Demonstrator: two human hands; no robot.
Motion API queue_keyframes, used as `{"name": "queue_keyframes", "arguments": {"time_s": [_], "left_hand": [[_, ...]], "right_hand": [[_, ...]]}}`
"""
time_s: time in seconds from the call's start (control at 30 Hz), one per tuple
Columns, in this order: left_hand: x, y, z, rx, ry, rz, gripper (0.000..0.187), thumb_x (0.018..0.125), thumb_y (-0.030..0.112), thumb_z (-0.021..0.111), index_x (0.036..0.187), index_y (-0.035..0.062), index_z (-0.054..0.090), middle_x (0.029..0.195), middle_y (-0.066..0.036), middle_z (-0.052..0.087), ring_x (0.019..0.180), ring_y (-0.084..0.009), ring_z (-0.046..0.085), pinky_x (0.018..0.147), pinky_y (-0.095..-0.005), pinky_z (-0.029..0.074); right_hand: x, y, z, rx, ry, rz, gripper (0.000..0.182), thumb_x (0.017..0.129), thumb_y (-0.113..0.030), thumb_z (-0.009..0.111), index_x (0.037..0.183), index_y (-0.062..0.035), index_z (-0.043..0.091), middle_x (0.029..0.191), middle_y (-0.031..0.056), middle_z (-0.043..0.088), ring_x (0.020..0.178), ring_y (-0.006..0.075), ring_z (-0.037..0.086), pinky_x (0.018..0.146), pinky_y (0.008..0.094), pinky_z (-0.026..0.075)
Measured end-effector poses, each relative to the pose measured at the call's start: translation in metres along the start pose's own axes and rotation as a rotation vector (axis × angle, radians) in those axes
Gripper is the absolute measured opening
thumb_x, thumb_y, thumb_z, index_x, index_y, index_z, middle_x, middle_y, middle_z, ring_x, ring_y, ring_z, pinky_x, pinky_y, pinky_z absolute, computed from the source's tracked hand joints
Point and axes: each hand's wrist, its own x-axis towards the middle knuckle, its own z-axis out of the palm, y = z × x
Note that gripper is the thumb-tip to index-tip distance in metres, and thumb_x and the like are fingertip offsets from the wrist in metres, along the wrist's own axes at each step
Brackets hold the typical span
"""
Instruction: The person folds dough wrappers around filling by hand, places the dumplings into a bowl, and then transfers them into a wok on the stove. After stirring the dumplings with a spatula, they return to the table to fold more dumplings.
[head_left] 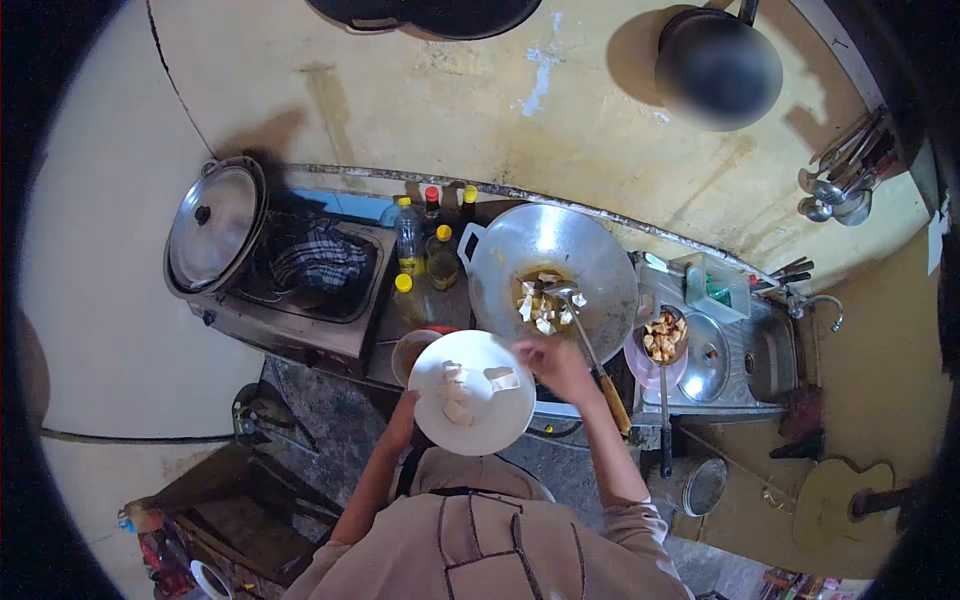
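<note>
My left hand [402, 418] is closed on the left rim of a white plate [478, 436], which is tilted above the floor gap before the counter. Several white chunks [457, 412], like tofu, lie on the plate, one apart toward its right side. My right hand [556, 366], blurred, is at the plate's right rim beside the wok; its fingertips are smeared. In the large metal wok [555, 232], several white pieces [545, 324] sit in oil at the bottom. A metal turner [585, 335] with a wooden handle leans in the wok, its handle over the front edge.
Right of the wok, a strainer [663, 340] of browned pieces rests over a pink bowl [644, 372], by the sink [768, 362]. Bottles [410, 240] stand left of the wok. A bowl [408, 352] is partly behind the plate. Farther left is a stove [300, 325] with a lidded pot [212, 228].
</note>
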Motion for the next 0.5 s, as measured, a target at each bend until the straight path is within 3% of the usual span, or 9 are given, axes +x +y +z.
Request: {"name": "queue_keyframes", "arguments": {"time_s": [0.07,0.17,0.27,0.37,0.5], "left_hand": [[0.006,-0.007,-0.005,0.097,0.039,-0.029,0.052,0.087,0.036,0.031,0.123,-0.0016,0.032,0.116,-0.014,0.046,0.102,-0.0226,0.048,0.087,-0.0335,0.038],[0.002,0.006,0.011,0.14,0.011,0.053,0.049,0.087,0.033,0.033,0.123,-0.0015,0.033,0.116,-0.013,0.045,0.104,-0.0193,0.044,0.09,-0.0313,0.035],[-0.007,0.034,0.036,0.271,0.017,0.133,0.049,0.087,0.031,0.036,0.123,-0.0009,0.033,0.117,-0.012,0.045,0.106,-0.0177,0.042,0.091,-0.03,0.032],[-0.003,0.029,0.031,0.403,0.0,0.161,0.05,0.087,0.032,0.038,0.123,-0.001,0.033,0.117,-0.012,0.045,0.107,-0.0178,0.041,0.091,-0.0303,0.032],[0.001,0.015,0.03,0.275,-0.006,0.16,0.051,0.086,0.033,0.04,0.124,-0.0011,0.032,0.117,-0.012,0.044,0.106,-0.0183,0.042,0.091,-0.0303,0.032]], "right_hand": [[-0.014,-0.01,0.015,-0.367,-0.085,-0.279,0.031,0.064,-0.01,0.064,0.094,-0.0106,0.06,0.086,0.0049,0.057,0.083,0.0217,0.054,0.076,0.034,0.041],[-0.022,-0.032,0.026,-0.7,-0.009,-0.245,0.026,0.066,-0.012,0.06,0.091,-0.0105,0.058,0.084,0.0046,0.053,0.089,0.0206,0.047,0.077,0.0331,0.037],[-0.026,-0.027,0.042,-0.915,-0.073,-0.213,0.018,0.068,-0.013,0.054,0.086,-0.0096,0.056,0.082,0.0057,0.049,0.086,0.0213,0.044,0.072,0.0329,0.037],[-0.03,-0.028,0.052,-0.934,0.022,-0.126,0.016,0.07,-0.012,0.049,0.084,-0.0085,0.054,0.081,0.0058,0.049,0.085,0.0219,0.044,0.069,0.0332,0.037],[-0.032,-0.026,0.057,-0.874,0.039,-0.053,0.025,0.068,-0.019,0.055,0.09,-0.0059,0.054,0.084,0.0069,0.05,0.086,0.0218,0.045,0.071,0.0339,0.037]]}}
